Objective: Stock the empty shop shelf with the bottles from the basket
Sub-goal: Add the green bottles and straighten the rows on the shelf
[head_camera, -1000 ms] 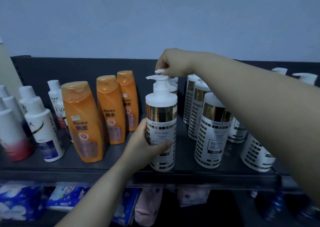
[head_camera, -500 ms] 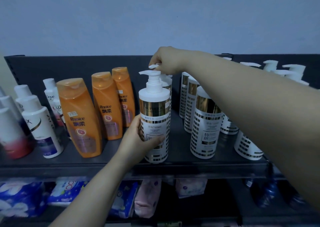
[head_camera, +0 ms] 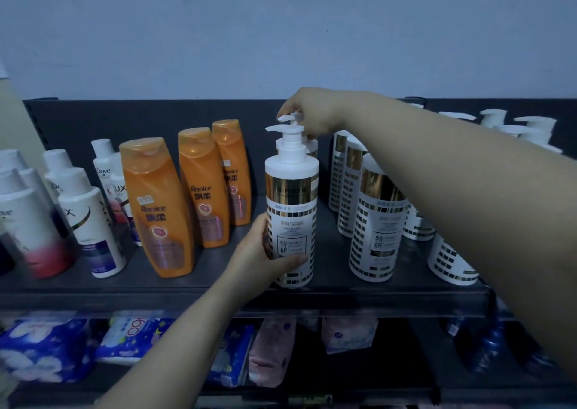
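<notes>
A white pump bottle with gold bands (head_camera: 292, 199) stands upright near the front of the dark shelf (head_camera: 218, 293). My left hand (head_camera: 265, 254) grips its lower body from the left. Right behind it stands a second pump bottle, mostly hidden; my right hand (head_camera: 307, 110) pinches its white pump head (head_camera: 285, 117). More white and gold pump bottles (head_camera: 376, 221) stand in rows to the right, partly covered by my right forearm. The basket is out of sight.
Three orange Rejoice bottles (head_camera: 156, 208) stand left of the pump bottles, then white capped bottles (head_camera: 90, 218) further left. Wrapped packets (head_camera: 134, 336) lie on the lower shelf. A blue-grey wall rises behind the shelf's back panel.
The front bottle's label has turned further toward me in my left hand, still at the shelf's front. My right hand stays on the rear pump head. The view shifted slightly.
</notes>
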A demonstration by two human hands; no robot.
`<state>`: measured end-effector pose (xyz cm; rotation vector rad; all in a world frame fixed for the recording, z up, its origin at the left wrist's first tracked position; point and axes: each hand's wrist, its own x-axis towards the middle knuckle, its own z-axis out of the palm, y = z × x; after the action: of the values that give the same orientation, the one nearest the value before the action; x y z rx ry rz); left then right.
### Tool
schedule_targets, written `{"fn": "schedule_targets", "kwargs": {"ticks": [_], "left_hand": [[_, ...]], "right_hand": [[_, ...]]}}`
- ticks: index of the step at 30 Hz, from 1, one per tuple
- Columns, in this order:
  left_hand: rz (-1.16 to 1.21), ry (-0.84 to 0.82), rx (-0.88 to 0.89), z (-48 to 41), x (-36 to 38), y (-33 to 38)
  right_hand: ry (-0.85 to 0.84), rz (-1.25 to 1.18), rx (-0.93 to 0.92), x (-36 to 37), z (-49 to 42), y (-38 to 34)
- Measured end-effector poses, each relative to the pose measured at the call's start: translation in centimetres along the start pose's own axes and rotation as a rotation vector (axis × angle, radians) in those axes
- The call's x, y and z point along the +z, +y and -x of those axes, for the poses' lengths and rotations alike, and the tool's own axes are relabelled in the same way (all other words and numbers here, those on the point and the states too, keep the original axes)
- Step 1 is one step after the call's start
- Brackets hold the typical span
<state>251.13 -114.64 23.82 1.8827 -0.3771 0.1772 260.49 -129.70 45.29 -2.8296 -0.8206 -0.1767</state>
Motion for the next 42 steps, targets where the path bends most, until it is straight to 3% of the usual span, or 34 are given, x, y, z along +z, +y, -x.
{"fn": "schedule_targets", "kwargs": {"ticks": [21, 24, 27, 29, 35, 38, 42], "left_hand": [[0.072, -0.076, -0.004, -0.1, 0.0, 0.3], [0.091, -0.049, -0.022, 0.0, -0.9, 0.3], [0.135, 0.045, -0.041, -0.7, -2.3, 0.8], [0.105, 0.149, -0.024, -1.3, -2.9, 1.0], [0.035, 0.309, -0.072, -3.9, -3.1, 0.9], [0.007, 0.301, -0.097, -5.0, -3.3, 0.8], [-0.046, 0.32, -0.077, -5.2, -3.3, 0.2]], "right_hand": [[-0.004, -0.014, -0.02, 0.0, -0.8, 0.7], [-0.019, -0.025, -0.023, -1.1, -1.0, 1.3], [0.071, -0.171, 0.005, -3.4, -1.2, 2.4], [0.123, -0.087, 0.036, -4.3, -2.2, 3.1], [-0.082, 0.261, 0.182, -3.0, -6.3, 3.4], [-0.187, 0.223, 0.22, -2.2, -8.1, 3.5], [-0.19, 0.044, 0.178, -1.8, -9.8, 4.0]]}}
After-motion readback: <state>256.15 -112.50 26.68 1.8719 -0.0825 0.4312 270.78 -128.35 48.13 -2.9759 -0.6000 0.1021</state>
